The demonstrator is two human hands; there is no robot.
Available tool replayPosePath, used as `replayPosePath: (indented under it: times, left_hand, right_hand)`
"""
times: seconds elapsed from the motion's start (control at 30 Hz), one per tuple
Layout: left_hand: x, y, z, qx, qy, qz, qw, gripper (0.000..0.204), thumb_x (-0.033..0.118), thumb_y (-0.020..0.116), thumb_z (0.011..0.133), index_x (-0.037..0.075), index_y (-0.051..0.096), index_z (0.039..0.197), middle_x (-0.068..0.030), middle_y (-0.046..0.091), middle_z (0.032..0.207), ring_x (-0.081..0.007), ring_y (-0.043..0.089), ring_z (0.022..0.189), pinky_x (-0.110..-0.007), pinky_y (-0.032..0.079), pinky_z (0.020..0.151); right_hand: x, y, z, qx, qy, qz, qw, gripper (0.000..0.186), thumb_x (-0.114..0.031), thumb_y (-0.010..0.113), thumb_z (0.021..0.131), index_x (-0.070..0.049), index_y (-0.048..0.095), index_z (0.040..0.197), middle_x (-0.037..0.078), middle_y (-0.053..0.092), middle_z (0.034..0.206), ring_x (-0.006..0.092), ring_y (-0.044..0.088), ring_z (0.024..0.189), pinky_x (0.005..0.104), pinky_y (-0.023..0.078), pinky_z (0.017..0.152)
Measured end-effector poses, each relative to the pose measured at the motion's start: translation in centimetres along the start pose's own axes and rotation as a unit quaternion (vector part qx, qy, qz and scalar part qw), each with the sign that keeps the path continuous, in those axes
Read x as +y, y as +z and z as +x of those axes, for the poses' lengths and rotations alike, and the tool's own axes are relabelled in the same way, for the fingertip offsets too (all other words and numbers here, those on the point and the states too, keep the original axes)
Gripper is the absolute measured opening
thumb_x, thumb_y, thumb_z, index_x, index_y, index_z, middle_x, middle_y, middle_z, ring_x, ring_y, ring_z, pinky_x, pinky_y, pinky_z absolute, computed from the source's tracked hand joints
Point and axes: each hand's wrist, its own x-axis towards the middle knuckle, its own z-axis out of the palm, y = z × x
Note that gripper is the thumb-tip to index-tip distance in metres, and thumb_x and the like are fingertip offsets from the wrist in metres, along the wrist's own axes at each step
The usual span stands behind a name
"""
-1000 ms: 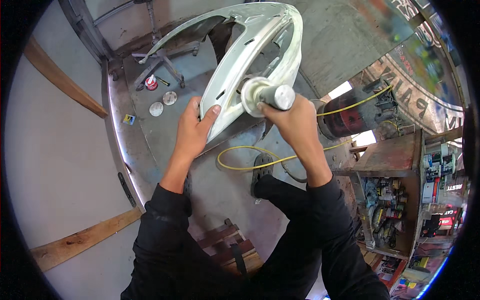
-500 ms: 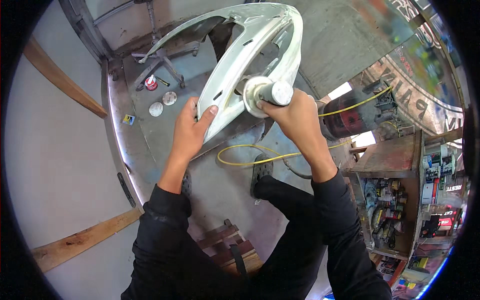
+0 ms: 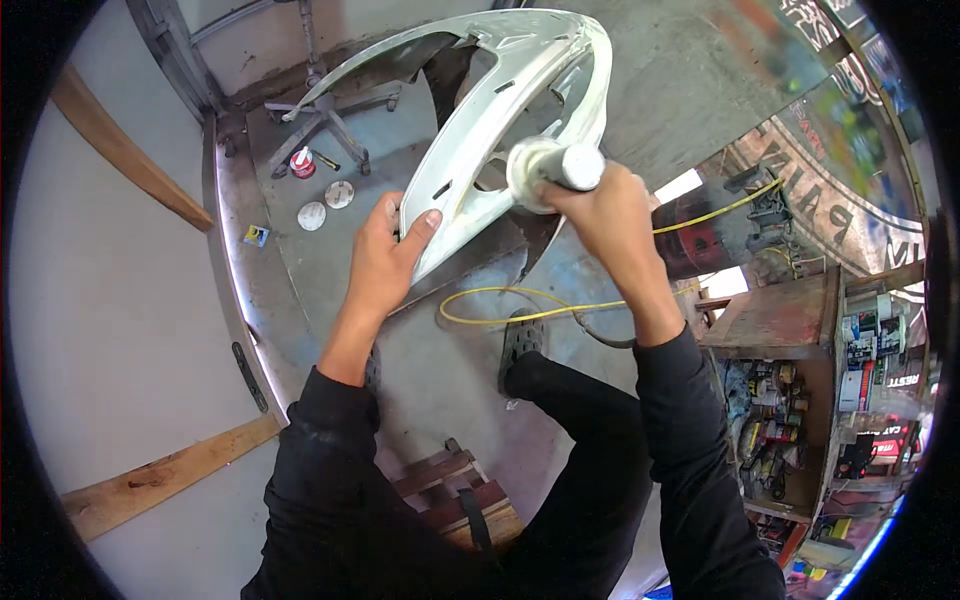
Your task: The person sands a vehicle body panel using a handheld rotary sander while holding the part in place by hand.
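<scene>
One white bumper panel (image 3: 470,150), one sanding tool (image 3: 553,165), two hands.

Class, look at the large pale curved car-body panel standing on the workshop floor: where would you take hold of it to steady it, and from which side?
Grip the pale curved panel along its lower outer edge, coming from the left, where the left hand already clamps it with the thumb over the rim. That edge is thin enough to pinch, sits at arm height, and stays clear of the grey cylindrical sander the right hand works on the face.
</scene>
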Motion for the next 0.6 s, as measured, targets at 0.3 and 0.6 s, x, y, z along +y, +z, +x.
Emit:
replayPosePath:
  times: [0.3,0.6]
  left_hand:
    - [0.8,-0.4,0.2,-0.028,-0.041,0.008,0.999,0.036,0.025,0.068,0.102,-0.004,0.063,0.122,-0.0110,0.073,0.107,-0.0138,0.066,0.096,-0.030,0.050,0.086]
    - [0.8,-0.4,0.4,-0.027,-0.021,-0.001,0.999,0.037,0.025,0.069,0.101,-0.004,0.064,0.121,-0.0106,0.073,0.103,-0.0128,0.066,0.093,-0.029,0.050,0.085]
  right_hand:
    - [0.0,0.1,-0.7,-0.004,-0.006,0.001,1.000,0.047,-0.039,0.085,0.076,0.004,0.076,0.094,0.027,0.072,0.087,0.0448,0.072,0.084,0.0499,0.057,0.076]
    - [-1.1,-0.9,0.3,0.031,-0.032,-0.011,0.999,0.045,-0.038,0.082,0.077,0.005,0.076,0.090,0.030,0.070,0.082,0.0455,0.071,0.081,0.0503,0.057,0.074]
